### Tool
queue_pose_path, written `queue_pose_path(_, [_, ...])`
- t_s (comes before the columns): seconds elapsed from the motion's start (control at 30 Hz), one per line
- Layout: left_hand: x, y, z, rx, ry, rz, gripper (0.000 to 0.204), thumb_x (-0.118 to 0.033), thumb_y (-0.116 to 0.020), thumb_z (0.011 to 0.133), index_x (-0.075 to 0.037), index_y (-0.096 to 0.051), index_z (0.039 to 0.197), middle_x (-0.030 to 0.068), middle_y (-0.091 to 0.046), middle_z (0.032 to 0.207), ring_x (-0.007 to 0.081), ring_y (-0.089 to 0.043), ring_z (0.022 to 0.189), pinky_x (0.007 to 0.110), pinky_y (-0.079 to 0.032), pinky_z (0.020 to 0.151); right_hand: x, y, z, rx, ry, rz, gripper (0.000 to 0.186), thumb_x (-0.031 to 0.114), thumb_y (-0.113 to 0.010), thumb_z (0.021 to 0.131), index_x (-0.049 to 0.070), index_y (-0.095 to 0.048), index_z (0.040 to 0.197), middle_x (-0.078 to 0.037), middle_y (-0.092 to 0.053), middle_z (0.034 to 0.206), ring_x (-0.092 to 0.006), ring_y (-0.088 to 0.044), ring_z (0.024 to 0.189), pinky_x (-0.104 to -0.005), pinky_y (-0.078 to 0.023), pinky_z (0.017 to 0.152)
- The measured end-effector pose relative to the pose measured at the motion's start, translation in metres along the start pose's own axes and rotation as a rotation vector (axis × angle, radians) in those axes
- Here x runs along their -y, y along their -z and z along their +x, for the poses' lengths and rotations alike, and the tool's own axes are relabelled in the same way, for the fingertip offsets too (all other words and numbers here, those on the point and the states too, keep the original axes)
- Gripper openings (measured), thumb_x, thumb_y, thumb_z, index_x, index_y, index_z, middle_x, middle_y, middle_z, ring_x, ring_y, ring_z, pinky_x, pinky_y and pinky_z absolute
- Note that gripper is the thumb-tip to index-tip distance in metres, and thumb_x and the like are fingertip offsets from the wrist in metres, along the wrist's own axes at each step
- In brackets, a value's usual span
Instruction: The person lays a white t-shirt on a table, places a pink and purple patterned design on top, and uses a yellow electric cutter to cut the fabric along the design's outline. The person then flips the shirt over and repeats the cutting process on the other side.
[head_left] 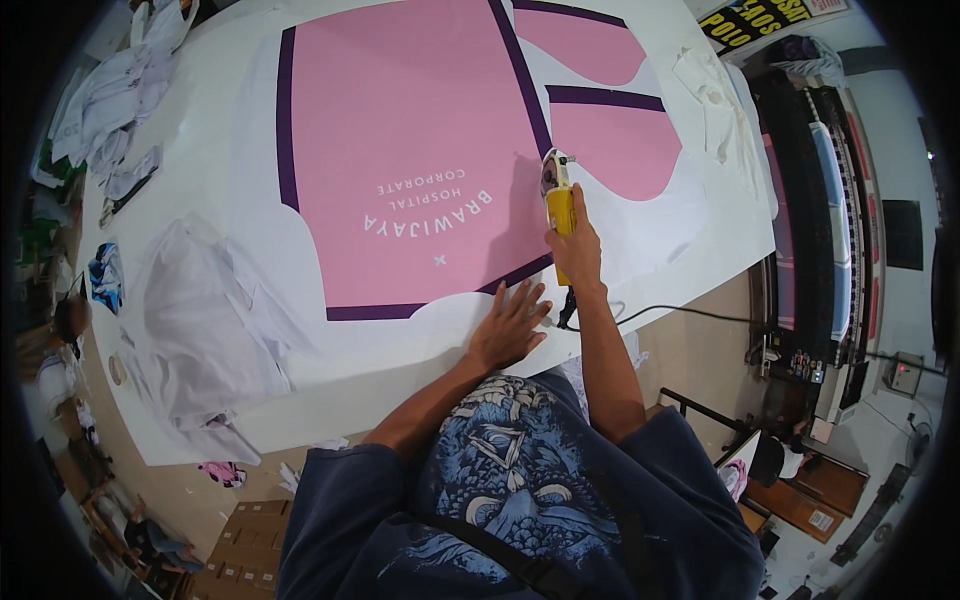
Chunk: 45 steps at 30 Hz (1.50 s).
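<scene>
A large pink fabric panel with dark purple borders and white lettering (400, 120) is printed on white cloth spread over the table. My right hand (580, 245) is wrapped around the yellow body of a corded electric fabric cutter (562, 210). The cutter's round head rests at the panel's right purple border, beside the smaller pink pieces (620, 145). My left hand (510, 325) lies flat with fingers spread on the cloth, just below the panel's lower purple edge, holding nothing. Part of the cutter's blade is hidden by its housing.
The cutter's black cord (680, 311) runs off to the right across the table edge. Crumpled white cloth (205, 320) lies on the left, with more white fabric (120, 100) at the far left. A long machine (815, 210) stands beyond the right edge. Cardboard boxes (245, 550) sit on the floor.
</scene>
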<state>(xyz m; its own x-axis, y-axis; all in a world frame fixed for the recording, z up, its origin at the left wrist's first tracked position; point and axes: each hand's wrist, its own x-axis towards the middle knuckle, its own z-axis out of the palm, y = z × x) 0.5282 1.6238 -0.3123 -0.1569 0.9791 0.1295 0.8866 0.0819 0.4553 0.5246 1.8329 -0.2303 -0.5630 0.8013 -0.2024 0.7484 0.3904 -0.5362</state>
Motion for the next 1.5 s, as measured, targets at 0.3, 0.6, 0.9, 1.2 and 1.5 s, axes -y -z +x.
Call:
queue_pose_path(0.3, [0.003, 0.003, -0.002, -0.015, 0.013, -0.069, 0.061, -0.052, -0.051, 0.107, -0.013, -0.058, 0.154, 0.0147, -0.038, 0.171, 0.0361, -0.026, 0.161, 0.062, -0.020, 0.129, 0.022, -0.004, 0.013, -0.026, -0.062, 0.049, 0.100, 0.018, -0.070, 0.085, 0.022, -0.020, 0.172, -0.027, -0.074, 0.103, -0.0452, -0.074, 0.094, -0.0536, -0.058, 0.087])
queue_pose_path(0.6, [0.006, 0.001, -0.001, 0.009, 0.017, -0.100, 0.062, -0.050, -0.050, 0.108, -0.009, -0.056, 0.154, 0.0149, -0.038, 0.171, 0.0356, -0.028, 0.160, 0.062, -0.019, 0.129, 0.033, -0.011, 0.033, -0.092, -0.101, 0.018, 0.102, 0.016, -0.071, 0.082, 0.021, -0.021, 0.171, -0.026, -0.075, 0.108, -0.0447, -0.075, 0.097, -0.0524, -0.059, 0.087])
queue_pose_path(0.9, [0.005, 0.000, -0.002, -0.001, 0.021, -0.092, 0.063, -0.051, -0.047, 0.109, -0.006, -0.054, 0.155, 0.0164, -0.042, 0.168, 0.0357, -0.029, 0.159, 0.061, -0.019, 0.129, 0.041, -0.014, 0.046, -0.140, -0.176, 0.011, 0.102, 0.019, -0.071, 0.082, 0.027, -0.022, 0.171, -0.026, -0.074, 0.116, -0.0461, -0.074, 0.104, -0.0536, -0.058, 0.092])
queue_pose_path(1.2, [0.005, 0.000, -0.001, -0.002, 0.025, -0.096, 0.063, -0.051, -0.047, 0.110, -0.007, -0.056, 0.153, 0.0157, -0.043, 0.167, 0.0348, -0.030, 0.159, 0.061, -0.020, 0.129, 0.033, -0.010, 0.057, -0.126, -0.177, 0.000, 0.103, 0.020, -0.070, 0.082, 0.029, -0.019, 0.171, -0.027, -0.073, 0.120, -0.0484, -0.072, 0.108, -0.0543, -0.056, 0.096])
queue_pose_path(1.5, [0.003, 0.000, 0.001, -0.011, 0.028, -0.097, 0.065, -0.051, -0.056, 0.105, -0.010, -0.054, 0.155, 0.0122, -0.041, 0.168, 0.0335, -0.029, 0.160, 0.061, -0.024, 0.128, 0.022, 0.000, 0.064, -0.093, -0.077, 0.028, 0.103, 0.017, -0.070, 0.083, 0.024, -0.018, 0.171, -0.028, -0.073, 0.111, -0.0482, -0.072, 0.101, -0.0541, -0.057, 0.091])
